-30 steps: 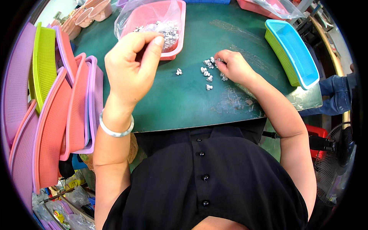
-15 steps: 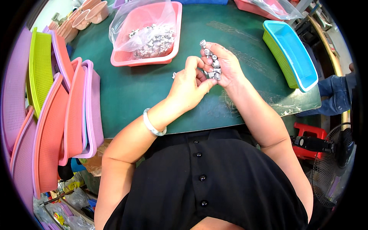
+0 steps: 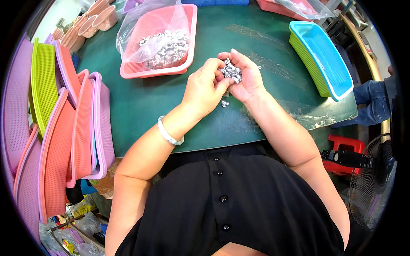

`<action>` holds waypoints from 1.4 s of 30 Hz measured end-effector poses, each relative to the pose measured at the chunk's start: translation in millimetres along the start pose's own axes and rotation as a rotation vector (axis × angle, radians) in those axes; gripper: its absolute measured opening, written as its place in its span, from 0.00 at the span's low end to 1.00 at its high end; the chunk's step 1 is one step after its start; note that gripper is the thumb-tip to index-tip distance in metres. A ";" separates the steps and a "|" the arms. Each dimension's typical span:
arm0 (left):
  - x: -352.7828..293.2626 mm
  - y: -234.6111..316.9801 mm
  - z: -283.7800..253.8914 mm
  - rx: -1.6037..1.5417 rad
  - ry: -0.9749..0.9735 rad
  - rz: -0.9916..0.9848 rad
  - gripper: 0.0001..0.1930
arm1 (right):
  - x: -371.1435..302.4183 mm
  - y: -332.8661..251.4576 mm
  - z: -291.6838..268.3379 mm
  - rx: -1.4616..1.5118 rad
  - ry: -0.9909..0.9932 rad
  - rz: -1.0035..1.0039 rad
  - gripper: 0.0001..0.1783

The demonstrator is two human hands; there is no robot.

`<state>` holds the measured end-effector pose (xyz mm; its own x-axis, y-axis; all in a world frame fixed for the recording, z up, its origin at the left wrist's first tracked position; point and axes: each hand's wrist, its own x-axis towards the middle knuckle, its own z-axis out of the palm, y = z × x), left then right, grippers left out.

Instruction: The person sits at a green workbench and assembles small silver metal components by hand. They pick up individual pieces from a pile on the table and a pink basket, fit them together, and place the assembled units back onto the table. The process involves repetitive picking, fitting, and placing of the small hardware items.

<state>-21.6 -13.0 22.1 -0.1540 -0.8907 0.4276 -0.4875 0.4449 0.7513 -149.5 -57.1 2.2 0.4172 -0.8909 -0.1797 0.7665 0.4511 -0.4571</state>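
Note:
My right hand point(image 3: 247, 79) is cupped with its palm up, fingers curled around a heap of small silver metal fittings point(image 3: 231, 72). Over the heap's left side, my left hand point(image 3: 205, 87) has its thumb and fingers closed at the fittings in a pinch; the exact piece between them is partly hidden. One loose silver fitting point(image 3: 225, 103) lies on the green table point(image 3: 153, 106) just below the hands. Right of my right fingers rests a tiny ring-like piece point(image 3: 259, 67). A pink basket point(image 3: 193, 42) beyond my left hand contains many such fittings, partly under a clear plastic bag point(image 3: 128, 40).
A blue basket nested in a green one point(image 3: 321, 59) stands at the table's right. Stacked purple, coral and lime baskets point(image 3: 55, 149) crowd the left side. At the lower right are a red stool point(image 3: 346, 147) and a black fan point(image 3: 371, 179). A person's jeans point(image 3: 370, 102) show beyond the right edge.
My right hand has drawn in and curled more around the fittings, which now sit bunched in its palm. A loose fitting and a tiny ring now show on the table.

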 end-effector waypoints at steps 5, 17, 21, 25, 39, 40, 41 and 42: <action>0.6 -5.4 -11.6 0.291 0.079 0.231 0.15 | -6.0 0.0 5.3 -0.057 -0.043 0.100 0.11; 3.2 -20.8 -28.7 -0.125 -0.033 -0.013 0.10 | -17.9 2.4 25.2 -0.702 -0.122 0.075 0.23; -1.2 -23.5 -27.4 -0.043 -0.034 0.061 0.11 | -21.8 0.0 21.5 -0.862 -0.200 0.039 0.28; 1.4 -31.9 -25.0 -0.103 -0.029 0.206 0.09 | -25.7 -1.2 15.9 -0.824 -0.232 0.075 0.30; -14.2 -33.8 -19.8 -0.498 -0.069 -0.048 0.12 | -23.9 -7.6 8.2 -0.641 -0.205 0.055 0.10; -14.1 -33.5 -18.1 -0.508 -0.046 -0.064 0.14 | -23.5 -7.1 8.0 -0.659 -0.199 0.035 0.09; -14.0 -33.4 -17.1 -0.518 -0.023 -0.080 0.15 | -23.4 -7.0 8.2 -0.671 -0.193 0.031 0.09; -14.1 -33.3 -17.2 -0.534 -0.032 -0.088 0.17 | -23.4 -7.0 8.8 -0.682 -0.188 0.027 0.09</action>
<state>11.6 -13.7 -0.3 -0.1623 -0.9256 0.3420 0.0039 0.3460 0.9382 -160.3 -39.0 17.3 0.5561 -0.8279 -0.0729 0.3035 0.2840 -0.9095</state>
